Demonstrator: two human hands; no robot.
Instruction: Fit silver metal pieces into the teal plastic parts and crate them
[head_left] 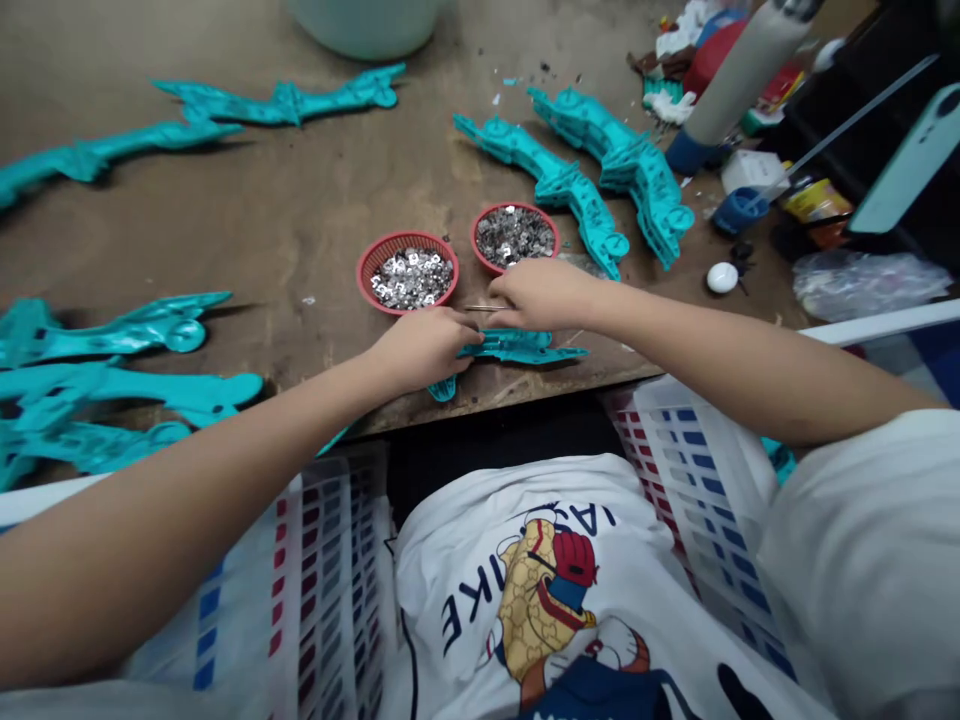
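Note:
My left hand [429,349] is closed on a turquoise plastic part [517,346] near the table's front edge, and its fingers cover part of the piece. Just above that part, my right hand [551,293] pinches a thin metal tool [481,308], which looks like tweezers and points toward my left fingers. The tool's tip is hard to make out. Beyond my hands sit two red baskets: the left basket [366,285] holds small shiny metal pieces [412,278], and the right basket [553,240] holds darker small metal pieces [514,234].
Turquoise parts lie at the back left [292,102], front left [127,395] and back right [559,180]. A pale green container [367,25] stands at the back. On the right are a bottle [739,85], a blue cup [741,212] and a phone [907,165]. Plastic crates [697,470] flank my lap.

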